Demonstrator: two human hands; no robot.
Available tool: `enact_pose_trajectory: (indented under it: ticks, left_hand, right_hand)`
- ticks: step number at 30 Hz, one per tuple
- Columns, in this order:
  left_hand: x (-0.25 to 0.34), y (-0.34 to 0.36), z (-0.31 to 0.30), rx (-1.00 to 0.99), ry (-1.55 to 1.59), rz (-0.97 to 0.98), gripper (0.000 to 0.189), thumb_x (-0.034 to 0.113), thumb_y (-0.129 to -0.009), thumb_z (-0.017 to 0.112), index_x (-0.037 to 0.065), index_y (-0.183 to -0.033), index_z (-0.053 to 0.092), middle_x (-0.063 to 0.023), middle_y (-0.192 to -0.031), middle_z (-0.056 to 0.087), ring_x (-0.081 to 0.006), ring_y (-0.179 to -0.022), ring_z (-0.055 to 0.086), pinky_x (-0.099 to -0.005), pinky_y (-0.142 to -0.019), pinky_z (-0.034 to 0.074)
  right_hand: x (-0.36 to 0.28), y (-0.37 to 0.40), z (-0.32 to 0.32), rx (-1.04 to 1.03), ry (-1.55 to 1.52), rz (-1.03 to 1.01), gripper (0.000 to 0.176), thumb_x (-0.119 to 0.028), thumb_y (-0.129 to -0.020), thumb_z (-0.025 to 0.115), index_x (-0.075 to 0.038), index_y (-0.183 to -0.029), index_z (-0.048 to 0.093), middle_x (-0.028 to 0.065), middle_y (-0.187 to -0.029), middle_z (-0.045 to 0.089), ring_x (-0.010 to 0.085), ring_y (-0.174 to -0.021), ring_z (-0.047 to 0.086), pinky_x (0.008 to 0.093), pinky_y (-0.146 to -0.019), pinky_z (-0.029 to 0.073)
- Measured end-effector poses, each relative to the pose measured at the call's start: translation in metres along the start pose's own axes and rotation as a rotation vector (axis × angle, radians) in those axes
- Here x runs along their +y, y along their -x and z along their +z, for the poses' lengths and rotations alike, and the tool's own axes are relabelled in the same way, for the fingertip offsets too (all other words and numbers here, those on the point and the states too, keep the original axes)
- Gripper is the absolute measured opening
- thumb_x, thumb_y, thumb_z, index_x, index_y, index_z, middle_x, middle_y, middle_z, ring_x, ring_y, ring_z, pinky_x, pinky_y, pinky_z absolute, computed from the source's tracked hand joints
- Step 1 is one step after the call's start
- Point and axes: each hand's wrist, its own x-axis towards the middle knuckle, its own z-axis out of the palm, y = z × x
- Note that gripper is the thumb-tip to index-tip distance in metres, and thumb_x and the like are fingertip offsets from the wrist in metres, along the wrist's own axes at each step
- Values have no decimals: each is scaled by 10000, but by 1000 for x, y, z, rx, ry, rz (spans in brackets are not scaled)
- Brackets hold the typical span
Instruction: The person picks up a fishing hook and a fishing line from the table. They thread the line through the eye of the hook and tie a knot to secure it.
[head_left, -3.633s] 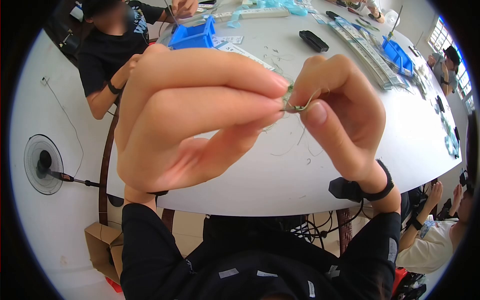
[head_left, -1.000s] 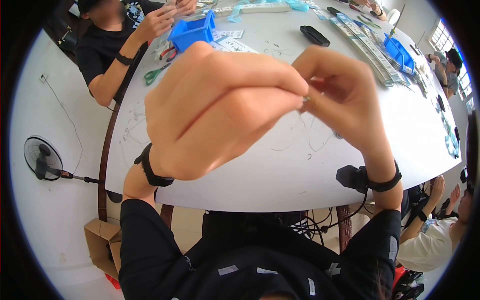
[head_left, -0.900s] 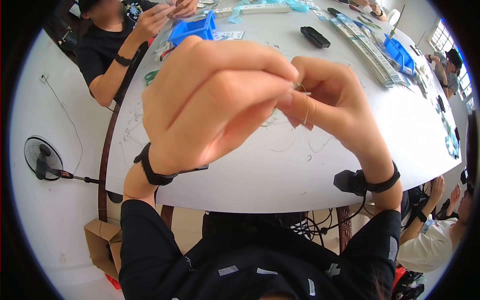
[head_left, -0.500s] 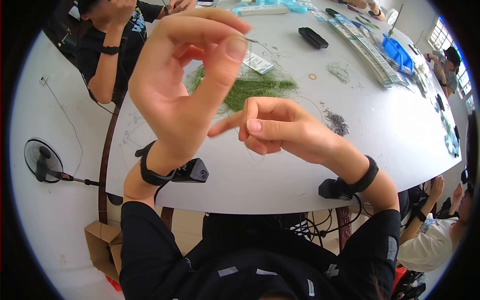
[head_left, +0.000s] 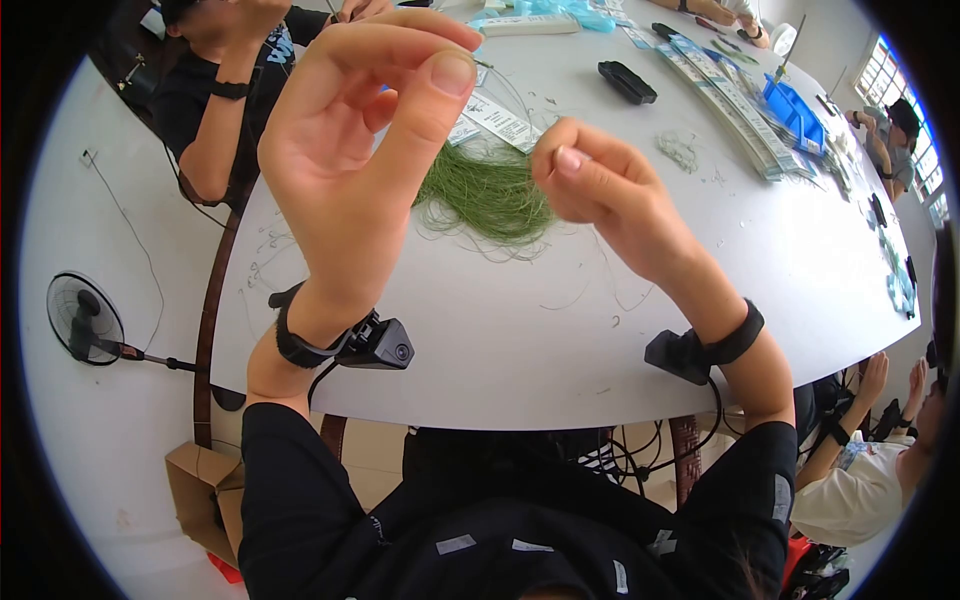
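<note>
Raised at the upper left, my left hand (head_left: 350,165) pinches thumb and forefinger together at the end of a thin fishing line (head_left: 518,97). Whatever tiny piece sits in that pinch is mostly hidden by the fingertips. The line loops across toward my right hand (head_left: 600,185), whose fingers are curled shut with the thumb pressed on the forefinger, apparently holding the line. Below and between the hands lies a loose bundle of green strands (head_left: 490,200) on the white table (head_left: 480,340). Printed paper cards (head_left: 500,122) lie behind the bundle.
Past my right hand are a black tray (head_left: 627,82), a tangle of clear line (head_left: 677,152), long packages (head_left: 720,95) and a blue bin (head_left: 793,110). Other people sit around the table; one (head_left: 225,95) is close at the left. Wrist cameras (head_left: 380,345) are strapped to both my forearms.
My right hand has moved up and away from me, its extended finger now curled in. Its forearm now covers the small dark pile. My left hand has shifted slightly left.
</note>
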Motion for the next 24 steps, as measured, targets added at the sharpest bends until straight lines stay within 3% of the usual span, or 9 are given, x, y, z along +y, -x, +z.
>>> enact_pose_trajectory:
  ticks: [7, 10, 11, 17, 22, 24]
  left_hand:
    - [0, -2, 0, -64, 7, 52, 87, 72, -817, 583, -8, -846, 563, -107, -967, 590, -71, -611, 429, -204, -596, 369]
    - [0, -2, -1, -67, -12, 55, 85, 68, -819, 585, -10, -843, 562, -111, -969, 591, -71, -611, 435, -200, -590, 372]
    - [0, -2, -1, -69, -22, 56, 84, 67, -820, 586, -11, -842, 562, -113, -970, 592, -71, -612, 437, -200, -588, 373]
    - [-2, 0, 0, -90, -46, 89, 70, 49, -815, 592, -9, -836, 561, -113, -965, 593, -62, -632, 458, -184, -579, 370]
    - [1, -1, 1, -189, -50, 24, 73, 51, -811, 602, -6, -841, 570, -98, -939, 600, -55, -642, 474, -174, -578, 374]
    - [4, 0, 2, -259, -61, -30, 76, 60, -807, 609, -5, -832, 578, -87, -918, 605, -57, -656, 490, -174, -588, 380]
  right_hand:
    - [-19, -4, -20, 180, 27, -154, 201, -223, -881, 517, -27, -874, 561, -74, -565, 335, 32, -526, 252, 191, -527, 230]
    - [-24, -4, -22, 316, 241, -254, 214, -232, -876, 521, -23, -874, 567, -68, -572, 346, 35, -547, 277, 192, -543, 246]
    - [-28, -2, -27, 288, 234, -259, 203, -219, -870, 529, -23, -864, 578, -55, -607, 442, 21, -593, 333, 187, -570, 265]
    - [-35, 0, -17, 447, 433, -345, 158, -162, -851, 580, -5, -837, 589, -30, -652, 573, -26, -560, 371, 153, -508, 244]
    - [-41, 0, -20, 562, 634, -411, 174, -181, -825, 634, -7, -841, 624, -81, -489, 465, -30, -448, 268, 165, -431, 166]
    - [-43, 2, -23, 592, 695, -404, 180, -188, -826, 636, -14, -870, 628, -53, -564, 519, -32, -488, 314, 157, -471, 200]
